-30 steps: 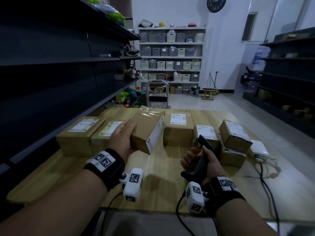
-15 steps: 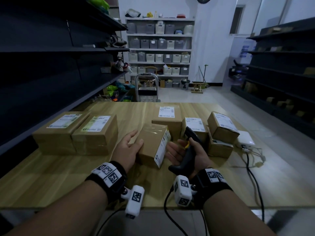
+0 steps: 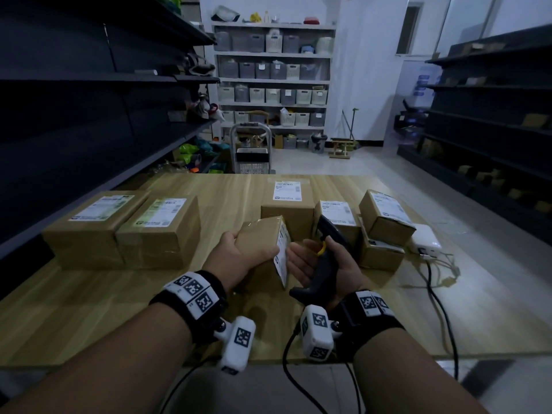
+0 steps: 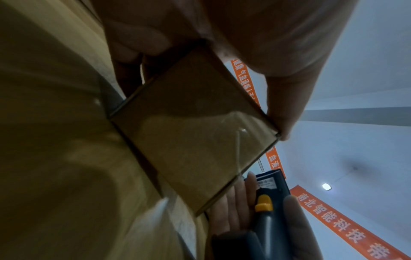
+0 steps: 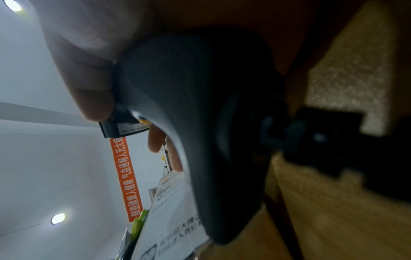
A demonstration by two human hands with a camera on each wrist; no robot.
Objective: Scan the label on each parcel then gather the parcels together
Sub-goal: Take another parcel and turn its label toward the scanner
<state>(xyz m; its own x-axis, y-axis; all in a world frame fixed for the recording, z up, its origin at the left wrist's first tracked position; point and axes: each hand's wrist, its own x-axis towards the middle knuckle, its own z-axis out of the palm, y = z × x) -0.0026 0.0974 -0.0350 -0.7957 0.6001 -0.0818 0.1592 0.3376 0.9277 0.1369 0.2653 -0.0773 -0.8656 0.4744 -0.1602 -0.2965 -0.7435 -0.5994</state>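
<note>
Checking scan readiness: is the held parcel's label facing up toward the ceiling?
No. In the head view the held parcel is gripped by the left hand with its label on the side facing the scanner.

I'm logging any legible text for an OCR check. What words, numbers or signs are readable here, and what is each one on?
"细胞健康 人健康 气血通畅" on the orange banner hanging overhead; its last characters are unclear.
"南北智能科技" on a second orange banner; the rest is cut off.
Parcel labels: printed, too small and blurred to read.
Sticker on the scanner: unreadable.
Wristband markers: square patterns, no words.
</note>
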